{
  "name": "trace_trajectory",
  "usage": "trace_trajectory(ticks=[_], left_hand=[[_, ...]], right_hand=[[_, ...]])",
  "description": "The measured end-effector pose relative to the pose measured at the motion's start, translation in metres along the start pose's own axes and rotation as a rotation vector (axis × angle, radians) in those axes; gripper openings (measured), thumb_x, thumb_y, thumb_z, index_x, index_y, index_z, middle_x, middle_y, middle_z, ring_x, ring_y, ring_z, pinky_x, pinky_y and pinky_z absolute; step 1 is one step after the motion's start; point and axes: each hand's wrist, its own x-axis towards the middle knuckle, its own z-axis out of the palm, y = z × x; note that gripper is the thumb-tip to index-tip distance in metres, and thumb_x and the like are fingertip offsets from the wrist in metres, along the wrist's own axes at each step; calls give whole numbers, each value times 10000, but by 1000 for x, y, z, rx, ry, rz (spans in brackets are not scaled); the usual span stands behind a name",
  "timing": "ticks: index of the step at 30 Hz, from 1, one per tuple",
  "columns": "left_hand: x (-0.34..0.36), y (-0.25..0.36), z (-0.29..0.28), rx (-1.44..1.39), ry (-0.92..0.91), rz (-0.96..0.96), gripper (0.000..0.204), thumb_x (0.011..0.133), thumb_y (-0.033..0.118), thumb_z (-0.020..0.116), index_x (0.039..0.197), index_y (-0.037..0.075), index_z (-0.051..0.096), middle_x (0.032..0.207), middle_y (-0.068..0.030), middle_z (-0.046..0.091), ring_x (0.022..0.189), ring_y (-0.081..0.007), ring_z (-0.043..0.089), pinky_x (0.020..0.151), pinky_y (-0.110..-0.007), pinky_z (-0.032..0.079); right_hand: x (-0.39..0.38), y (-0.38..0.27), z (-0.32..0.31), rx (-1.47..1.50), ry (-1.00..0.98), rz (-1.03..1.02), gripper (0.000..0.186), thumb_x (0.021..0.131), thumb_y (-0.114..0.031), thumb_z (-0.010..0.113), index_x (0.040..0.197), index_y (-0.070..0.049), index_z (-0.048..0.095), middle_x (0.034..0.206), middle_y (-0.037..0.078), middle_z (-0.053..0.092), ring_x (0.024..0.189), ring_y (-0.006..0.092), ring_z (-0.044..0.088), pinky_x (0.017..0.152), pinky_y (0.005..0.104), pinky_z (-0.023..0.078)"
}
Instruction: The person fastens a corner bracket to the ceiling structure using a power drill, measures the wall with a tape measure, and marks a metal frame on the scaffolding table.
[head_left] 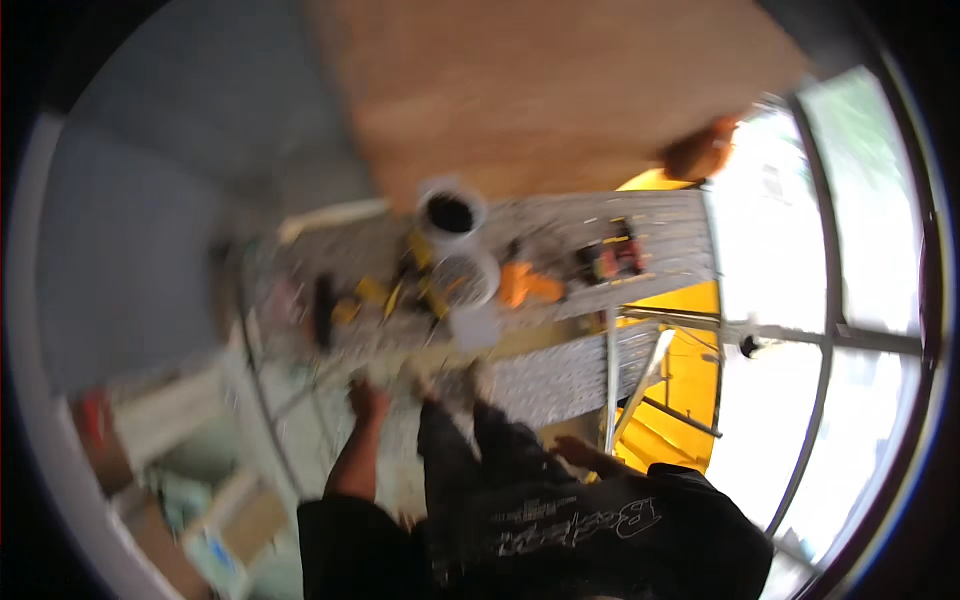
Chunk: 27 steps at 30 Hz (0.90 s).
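My left hand (pixel 368 398) hangs low beside my legs over the lower scaffold plank (pixel 570 385); its fingers are smeared by motion. My right hand (pixel 572 450) is lower right by my dark trousers, also blurred. My feet (pixel 478 378) stand on that plank. On the upper plank (pixel 680 230) sit a white tub of dark pieces (pixel 450 210), another tub of small pale pieces (pixel 465 275), an orange power tool (pixel 530 285), a red-and-black tool (pixel 615 255) and several yellow-and-black tools (pixel 372 295).
A large wooden board (pixel 550 90) lies beyond the planks, with an orange object (pixel 695 150) at its edge. A grey wall (pixel 140 260) is left, cardboard boxes (pixel 250 520) lower left. Metal scaffold bars (pixel 610 370) and bright window frames (pixel 828 300) are right.
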Motion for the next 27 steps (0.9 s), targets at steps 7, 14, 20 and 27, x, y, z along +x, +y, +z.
trace_trajectory(ticks=[7,14,20,27], left_hand=[[141,53,-78,603,164,424,547,943,349,545,1440,138,452,1498,-169,395,1388,-392,342,1166,-476,261],[169,64,-80,416,504,621,562,937,284,554,1416,12,443,1467,-265,395,1391,-418,329,1165,-494,258],[226,-42,-58,402,431,569,694,927,262,562,1415,-154,295,1494,-308,314,1418,-420,277,1202,-414,218],[131,17,-151,393,88,456,695,821,252,629,1387,-86,408,1400,-290,465,1357,-396,401,1186,-425,239]], right_hand=[[-118,-4,-32,400,-217,838,367,889,-140,545,1237,-232,618,1276,212,566,1093,371,604,920,442,514],[-162,-54,-4,345,-316,829,405,913,-171,566,1312,-240,566,1300,184,560,1079,340,615,885,368,532],[-48,-104,-54,669,-118,923,397,928,-156,546,1315,-243,574,1283,198,572,1112,294,613,918,370,518],[-1,-86,-45,621,-46,918,519,916,-366,606,1331,-62,544,1232,200,617,1072,290,628,936,349,497]])
